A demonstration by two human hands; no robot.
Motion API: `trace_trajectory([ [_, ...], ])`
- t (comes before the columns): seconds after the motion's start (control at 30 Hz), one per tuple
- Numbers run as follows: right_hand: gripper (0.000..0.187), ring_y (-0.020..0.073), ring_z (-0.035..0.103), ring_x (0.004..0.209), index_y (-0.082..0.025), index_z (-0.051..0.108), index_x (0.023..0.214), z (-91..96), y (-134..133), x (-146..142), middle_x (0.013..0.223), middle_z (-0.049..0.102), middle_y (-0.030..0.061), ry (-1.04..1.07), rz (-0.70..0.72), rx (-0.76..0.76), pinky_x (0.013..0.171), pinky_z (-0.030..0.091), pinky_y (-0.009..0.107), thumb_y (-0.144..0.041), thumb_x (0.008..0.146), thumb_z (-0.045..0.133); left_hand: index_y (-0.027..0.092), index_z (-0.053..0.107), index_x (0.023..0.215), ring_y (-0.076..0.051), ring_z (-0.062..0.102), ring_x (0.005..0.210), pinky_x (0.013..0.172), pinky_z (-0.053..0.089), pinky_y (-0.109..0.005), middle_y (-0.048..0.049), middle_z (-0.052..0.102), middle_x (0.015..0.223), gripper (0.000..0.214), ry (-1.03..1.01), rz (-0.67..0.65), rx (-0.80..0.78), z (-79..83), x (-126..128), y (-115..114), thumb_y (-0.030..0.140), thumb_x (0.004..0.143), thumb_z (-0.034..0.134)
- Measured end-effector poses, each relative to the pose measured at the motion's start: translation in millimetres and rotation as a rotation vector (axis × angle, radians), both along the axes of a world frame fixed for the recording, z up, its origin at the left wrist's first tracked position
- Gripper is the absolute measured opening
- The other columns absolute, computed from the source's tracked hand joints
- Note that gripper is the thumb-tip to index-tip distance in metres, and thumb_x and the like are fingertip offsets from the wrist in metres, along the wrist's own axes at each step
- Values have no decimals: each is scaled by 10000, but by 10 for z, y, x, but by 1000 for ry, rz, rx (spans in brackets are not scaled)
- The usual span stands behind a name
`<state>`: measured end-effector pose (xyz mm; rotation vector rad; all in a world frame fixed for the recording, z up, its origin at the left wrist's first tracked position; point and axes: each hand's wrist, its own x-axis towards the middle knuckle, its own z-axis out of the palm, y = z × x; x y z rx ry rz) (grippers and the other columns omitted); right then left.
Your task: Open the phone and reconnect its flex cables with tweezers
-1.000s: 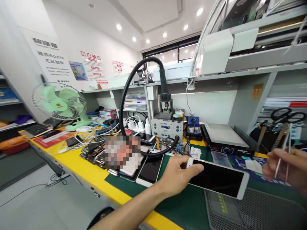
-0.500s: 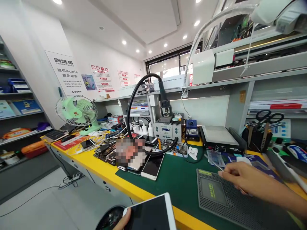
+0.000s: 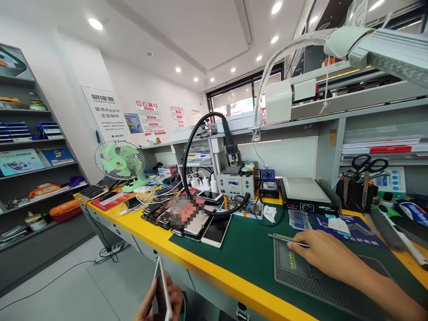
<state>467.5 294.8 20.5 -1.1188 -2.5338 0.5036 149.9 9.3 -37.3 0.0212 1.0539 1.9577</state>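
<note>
Our left hand [image 3: 175, 296] is down off the bench, well in front of the hot-air station [image 3: 234, 182] and to its left, below the yellow bench edge [image 3: 207, 267]. It is closed around a white smartphone [image 3: 161, 285], which we see edge-on and nearly upright, with the thumb on one face and the fingers behind the other. Our right hand [image 3: 323, 254] rests in front of the hot-air station and to its right, on the grey perforated mat [image 3: 321, 290]. Its fingers are closed over the back end of a pair of tweezers [image 3: 284, 239], whose tips point left along the mat's far edge. Whether the tweezers are lifted or lying on the mat we cannot tell.

We judge the smartphone stiff, thin and fairly light, with a smooth glass front that could slip in the palm and crack if it dropped to the floor. It is best gripped across its long edges, not by a corner or by the glass. The tweezers look light, springy and sharp at the tips.

Just in front of the hot-air station lies a row of other phones [image 3: 214, 229], with the station's black hose [image 3: 214, 114] arching above them. To its right stand a blue soldering station [image 3: 269, 180] and a flat heating plate [image 3: 306, 196]. Far to its left is a green fan [image 3: 118, 161]. The bench edge itself stands between the smartphone and the mat.
</note>
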Motion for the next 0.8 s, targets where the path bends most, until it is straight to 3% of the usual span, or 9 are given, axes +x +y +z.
trace_trajectory([
  [0.1, 506, 251, 595, 522, -222, 682, 624, -10, 9, 4, 568, 611, 79, 9, 15, -4, 494, 301, 307, -577, 914, 468, 235, 516, 1418, -242, 684, 1120, 913, 590, -360, -81, 736, 1141, 495, -38, 18, 133, 271, 193, 88, 206, 924, 512],
  [0.23, 511, 235, 567, 479, -219, 712, 668, -6, 9, 7, 565, 613, 78, 21, 23, -21, 480, 293, 305, -597, 912, 469, 179, 617, 1292, -295, 670, 1104, 897, 570, -422, -129, 700, 1199, 503, 175, -220, 30, 614, 409, 219, 487, 929, 456],
  [0.3, 483, 248, 600, 519, -218, 738, 703, 0, 6, 10, 590, 637, 85, 30, 21, -15, 492, 322, 303, -574, 913, 487, 94, 608, 1257, -281, 694, 933, 835, 565, -414, -185, 700, 1096, 698, 530, -355, -139, 765, 434, 359, 628, 929, 301],
  [0.37, 441, 261, 636, 572, -224, 761, 737, 11, -1, 12, 627, 666, 91, 30, 19, 0, 515, 357, 299, -542, 911, 509, 88, 565, 1285, -243, 670, 796, 715, 549, -373, -166, 690, 1001, 713, 1072, -468, -404, 891, 407, 565, 588, 944, 188],
  [0.4, 420, 265, 648, 590, -229, 771, 755, 19, -6, 13, 644, 679, 93, 27, 18, 6, 524, 370, 297, -528, 910, 520, 117, 560, 1298, -239, 659, 803, 699, 534, -354, -143, 681, 1000, 621, 1222, -511, -475, 936, 380, 688, 536, 922, 297],
  [0.47, 397, 264, 658, 596, -235, 784, 782, 38, -16, 17, 665, 697, 96, 18, 18, 8, 526, 380, 293, -514, 909, 533, 208, 551, 1326, -234, 639, 884, 750, 507, -326, -94, 648, 1079, 574, 1399, -547, -555, 976, 315, 949, 412, 790, 563],
  [0.57, 397, 253, 659, 574, -237, 793, 811, 61, -25, 31, 689, 714, 97, 17, 17, 4, 506, 372, 286, -503, 924, 521, 166, 623, 1211, -265, 612, 913, 844, 474, -389, -139, 594, 1159, 569, 1639, -548, -725, 912, 230, 1304, 348, 681, 721],
  [0.67, 391, 256, 671, 597, -233, 792, 820, 65, -21, 48, 719, 726, 101, 22, 8, 15, 505, 376, 281, -502, 924, 528, 137, 650, 1064, -266, 602, 975, 891, 475, -439, -134, 596, 1169, 425, 1805, -548, -893, 793, 193, 1545, 401, 747, 750],
  [0.8, 396, 273, 690, 647, -220, 782, 813, 44, -16, 59, 718, 724, 106, 26, -5, 30, 524, 388, 279, -518, 916, 543, 149, 619, 1138, -266, 595, 1070, 918, 487, -466, -117, 600, 1228, 475, 1944, -486, -1066, 716, 234, 1716, 527, 856, 674],
])
